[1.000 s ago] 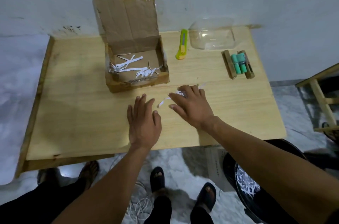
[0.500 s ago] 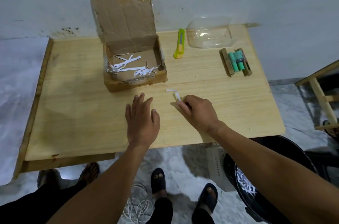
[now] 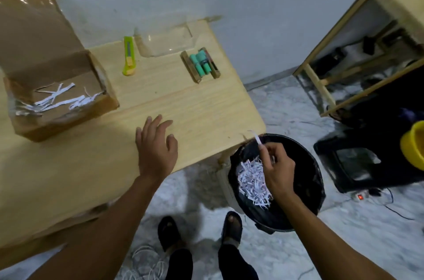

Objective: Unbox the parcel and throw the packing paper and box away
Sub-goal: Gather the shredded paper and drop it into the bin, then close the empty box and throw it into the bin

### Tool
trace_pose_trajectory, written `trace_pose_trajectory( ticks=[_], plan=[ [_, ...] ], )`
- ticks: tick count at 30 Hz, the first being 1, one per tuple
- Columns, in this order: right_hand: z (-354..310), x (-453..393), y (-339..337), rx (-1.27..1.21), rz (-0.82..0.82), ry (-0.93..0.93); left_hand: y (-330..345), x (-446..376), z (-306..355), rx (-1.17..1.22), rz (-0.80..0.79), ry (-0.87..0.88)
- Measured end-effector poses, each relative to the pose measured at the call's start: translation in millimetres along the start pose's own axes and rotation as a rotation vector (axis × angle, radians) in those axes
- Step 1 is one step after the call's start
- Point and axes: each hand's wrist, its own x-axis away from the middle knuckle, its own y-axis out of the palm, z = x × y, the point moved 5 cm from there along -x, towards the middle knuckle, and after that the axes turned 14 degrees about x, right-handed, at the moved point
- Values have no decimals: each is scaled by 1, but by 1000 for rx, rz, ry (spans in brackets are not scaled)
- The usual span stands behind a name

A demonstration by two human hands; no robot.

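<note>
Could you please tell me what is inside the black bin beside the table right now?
The black bin holds a heap of shredded white paper. The right hand, pinching one more paper strip, hangs over it and covers part of the heap; nothing else shows inside.

There is one view only, from a wide-angle camera worn on the person's head, so no second view shares any of the scene. It looks forward and steeply down, facing a pale wall along the top of the frame. A wooden table fills the left and centre, tilted so its far edge climbs toward the upper middle. A black bin sits close at lower right, and the person's own feet show at bottom centre. Both forearms enter from the bottom edge, very near the lens. Straight edges bow toward the frame's borders, and the upper-left corner looks somewhat smeared, probably from motion.
</note>
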Motion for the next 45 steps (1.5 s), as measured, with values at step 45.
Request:
trace_pose_trajectory(
  ticks=[45],
  plan=[
    [-65,20,12,179,-263,-39,-26,1,10,66,-698,-170]
  ],
)
